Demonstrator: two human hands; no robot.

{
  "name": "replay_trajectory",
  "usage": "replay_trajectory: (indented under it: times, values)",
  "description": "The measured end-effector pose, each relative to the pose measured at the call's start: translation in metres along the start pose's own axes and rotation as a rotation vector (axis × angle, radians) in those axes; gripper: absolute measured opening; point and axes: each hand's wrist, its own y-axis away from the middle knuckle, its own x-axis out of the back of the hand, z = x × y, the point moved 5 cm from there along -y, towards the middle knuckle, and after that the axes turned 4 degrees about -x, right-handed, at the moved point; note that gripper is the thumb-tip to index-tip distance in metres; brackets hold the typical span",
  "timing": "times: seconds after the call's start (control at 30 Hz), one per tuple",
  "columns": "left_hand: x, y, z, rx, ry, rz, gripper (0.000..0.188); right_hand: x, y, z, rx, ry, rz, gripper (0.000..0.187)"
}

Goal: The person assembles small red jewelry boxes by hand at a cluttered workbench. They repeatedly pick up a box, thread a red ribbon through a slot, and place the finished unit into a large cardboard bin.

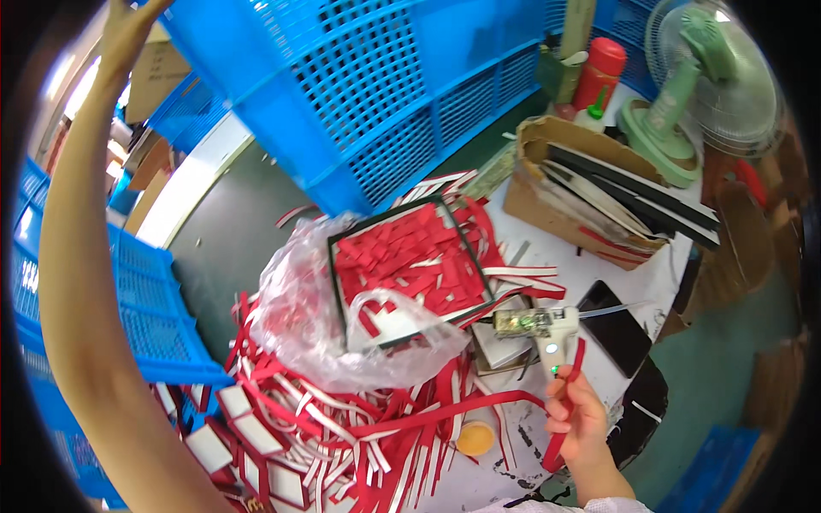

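My right hand (583, 419) is closed on a red ribbon (487, 400), which trails leftward over the heap; red lengths also show above and below the fingers. Just beyond the fingertips is a white glue gun (558, 329) with a clear stick at its back and a small green light. Whether the fingers also grip its handle, I cannot tell. My left arm (85, 282) stretches up along the left side. The left hand (135, 10) is cut off by the top edge, beside the corner of a big blue crate (359, 77); its fingers are mostly hidden.
A dark-rimmed tray (338, 274) holds cut red pieces, with a clear plastic bag (299, 299) against it. Red-and-white strips (393, 470) heap in front. To the right are a phone (616, 329), a cardboard box (547, 197) of dark strips, a red bottle (601, 73) and a green fan (671, 111).
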Motion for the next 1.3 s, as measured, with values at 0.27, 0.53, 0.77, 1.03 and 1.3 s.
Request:
replay_trajectory:
  times: [0.27,0.53,0.77,1.03,1.3]
  values:
    - [-0.001,-0.033,-0.006,0.094,0.058,-0.411,0.054,-0.010,0.016,0.005,0.034,-0.026,-0.016,0.021]
    - [0.011,-0.036,0.002,-0.011,-0.103,-0.242,0.028,-0.018,0.054,-0.003,0.112,0.023,-0.132,0.019]
    - [0.046,-0.022,0.048,0.004,-0.244,-0.208,0.022,-0.010,0.070,-0.013,0.138,-0.006,-0.167,0.019]
    - [0.099,0.006,0.013,-0.062,-0.351,-0.140,0.023,-0.003,0.083,-0.012,0.141,-0.011,-0.138,0.019]
    - [0.173,0.017,-0.115,-0.159,-0.598,-0.251,0.031,-0.002,0.101,-0.004,0.175,0.012,-0.157,0.019]
